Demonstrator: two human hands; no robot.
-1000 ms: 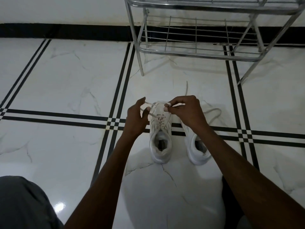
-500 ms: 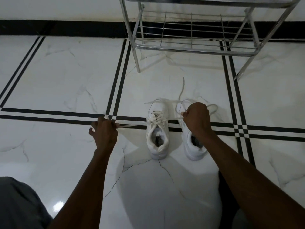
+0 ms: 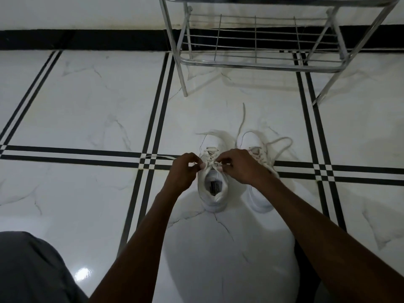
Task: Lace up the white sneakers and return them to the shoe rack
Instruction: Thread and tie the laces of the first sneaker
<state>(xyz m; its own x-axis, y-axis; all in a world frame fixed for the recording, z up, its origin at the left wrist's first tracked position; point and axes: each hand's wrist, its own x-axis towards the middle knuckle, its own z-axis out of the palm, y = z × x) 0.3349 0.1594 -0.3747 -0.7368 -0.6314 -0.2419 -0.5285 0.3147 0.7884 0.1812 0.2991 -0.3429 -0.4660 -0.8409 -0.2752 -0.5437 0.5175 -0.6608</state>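
In the head view, two white sneakers stand side by side on the marble floor (image 3: 87, 110), toes toward the metal shoe rack (image 3: 258, 62) just beyond them. The left sneaker (image 3: 213, 193) shows its open collar and a dark label inside. Both hands meet over its upper eyelets. The left hand (image 3: 183, 171) has thumb and forefinger pinched together on the lace (image 3: 211, 159) at the sneaker's left side, the other fingers curled in. The right hand (image 3: 240, 167) is likewise closed, fingertips pinching the lace at the right side; exactly which strand each hand holds is hard to make out, as the lace is thin and pale against the shoe. The right sneaker (image 3: 260, 202) is partly hidden under the right forearm, its loose lace (image 3: 282, 143) trailing in a loop on the floor beside it. A grey-clad knee (image 3: 32, 270) fills the lower left corner.
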